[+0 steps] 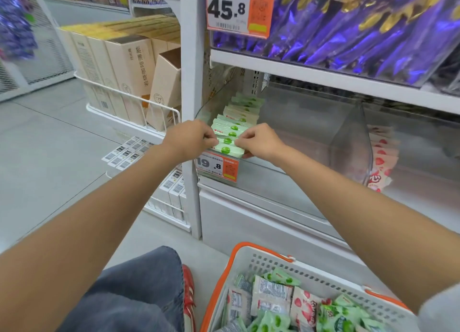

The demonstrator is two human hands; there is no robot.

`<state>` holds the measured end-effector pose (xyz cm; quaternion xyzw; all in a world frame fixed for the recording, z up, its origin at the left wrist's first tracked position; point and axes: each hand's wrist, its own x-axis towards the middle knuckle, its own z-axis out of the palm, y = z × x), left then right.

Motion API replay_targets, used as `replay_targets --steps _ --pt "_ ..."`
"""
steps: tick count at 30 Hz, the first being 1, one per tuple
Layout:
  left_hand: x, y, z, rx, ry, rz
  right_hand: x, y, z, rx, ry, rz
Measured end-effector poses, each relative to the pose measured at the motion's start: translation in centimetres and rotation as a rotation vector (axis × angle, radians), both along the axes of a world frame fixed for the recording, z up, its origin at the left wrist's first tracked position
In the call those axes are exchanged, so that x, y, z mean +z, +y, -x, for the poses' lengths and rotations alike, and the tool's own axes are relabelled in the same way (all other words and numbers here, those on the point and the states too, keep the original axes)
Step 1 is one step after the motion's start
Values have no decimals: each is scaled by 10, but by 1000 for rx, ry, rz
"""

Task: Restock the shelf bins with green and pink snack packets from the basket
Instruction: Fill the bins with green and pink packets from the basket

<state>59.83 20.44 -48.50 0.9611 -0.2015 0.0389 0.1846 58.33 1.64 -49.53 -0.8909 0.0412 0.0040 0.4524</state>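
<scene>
- Fingers (pixel 211 140) of the left hand (pixel 191 138) are curled tight and pinch the left end of the front green packets (pixel 230 140) in the row.
- At the other end, the right hand (pixel 261 142) is curled in the same way and nips the same front packets between thumb and fingertips.
- These green packets stand on edge, one behind another, along the left side of a clear shelf bin (pixel 298 122). Each has a round green mark and a small red logo, too small to read.
- Just below the hands, a white and orange price tag (pixel 216 166) on the bin front reads "19.8", its first digit partly hidden by the left wrist.
- In the next compartment to the right, pink packets (pixel 382 157) with strawberry pictures lean behind the clear divider.
- On the shelf above, a larger tag (pixel 237 9) reads "45.8" with a barcode, beside purple and gold wrappers (pixel 361 30).
- Down on the floor at lower right, a white basket (pixel 263 263) with orange handles holds loose green and pink packets, some turned to show printed backs.
- Beige cartons (pixel 129 65) to the left carry vertical Chinese writing.
</scene>
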Motion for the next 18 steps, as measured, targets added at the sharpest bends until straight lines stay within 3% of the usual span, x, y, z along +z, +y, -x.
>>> replay_targets --steps 4,6,8,11,13,16,18 --pt "-19 2 14 117 -162 324 10 -4 2 -84 344 -179" --pt "-28 3 20 138 -218 374 9 4 3 11 529 -433" --pt "-36 1 21 139 -229 404 9 17 5 24 557 -577" --pt "-40 -1 23 141 -234 428 10 24 7 -17 493 -553" --pt "-38 -4 27 158 -247 435 9 18 13 -41 406 -385" --pt "-30 -16 43 125 -253 436 6 1 30 -115 -8 55" --pt "-27 -30 58 59 -168 441 4 -11 54 -146 -231 220"
